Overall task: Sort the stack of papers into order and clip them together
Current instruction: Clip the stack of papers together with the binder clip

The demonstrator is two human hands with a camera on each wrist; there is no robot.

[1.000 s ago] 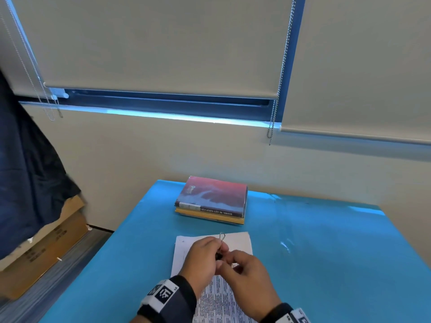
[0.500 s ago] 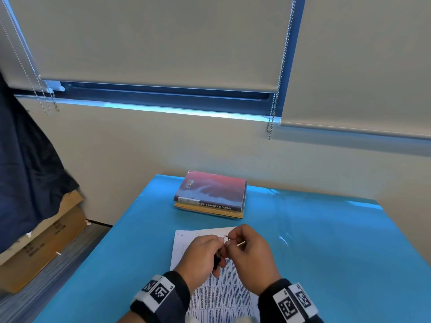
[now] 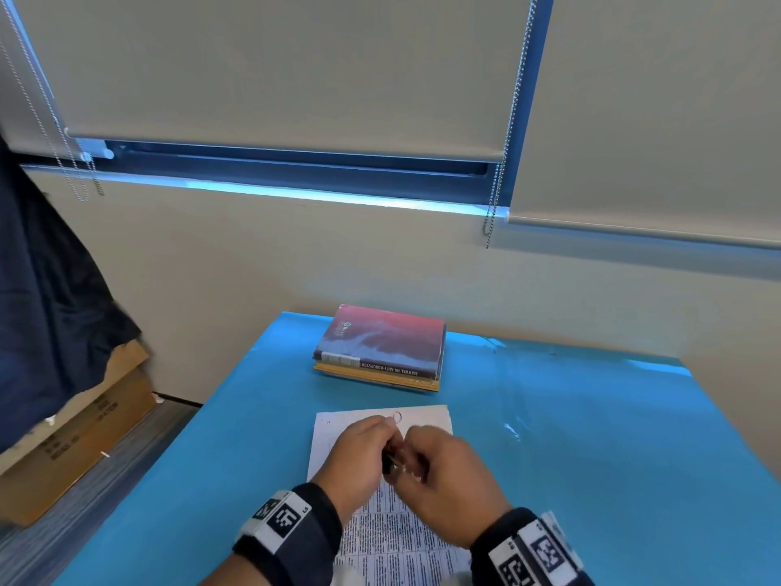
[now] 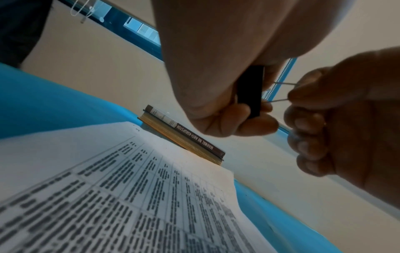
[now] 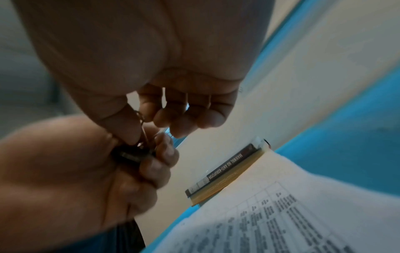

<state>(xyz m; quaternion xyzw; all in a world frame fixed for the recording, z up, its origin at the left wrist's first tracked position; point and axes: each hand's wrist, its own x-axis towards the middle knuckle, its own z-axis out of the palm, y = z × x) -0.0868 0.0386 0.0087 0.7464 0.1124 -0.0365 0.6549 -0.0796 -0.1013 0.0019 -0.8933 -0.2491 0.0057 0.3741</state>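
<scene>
A stack of printed papers [image 3: 380, 526] lies flat on the blue table [image 3: 613, 458], seen close up as papers [image 4: 112, 196] and papers [image 5: 281, 214] in the wrist views. Both hands hover just above its upper half. My left hand [image 3: 363, 452] grips the black body of a binder clip [image 4: 249, 90]. My right hand [image 3: 439, 471] pinches one of the clip's wire handles [image 4: 281, 92] between thumb and fingers. The other wire loop [image 3: 397, 416] sticks up past my left fingertips. The clip [image 5: 132, 154] is off the papers.
A small pile of books [image 3: 380, 348] with a red-and-grey cover lies at the table's far edge, by the wall. Cardboard boxes [image 3: 72, 433] and dark hanging cloth [image 3: 42, 289] stand left of the table. Blind chains hang at the window.
My right hand has drawn back from over the clip's top towards me and lower, still at the wire handle. The left hand keeps its grip on the clip.
</scene>
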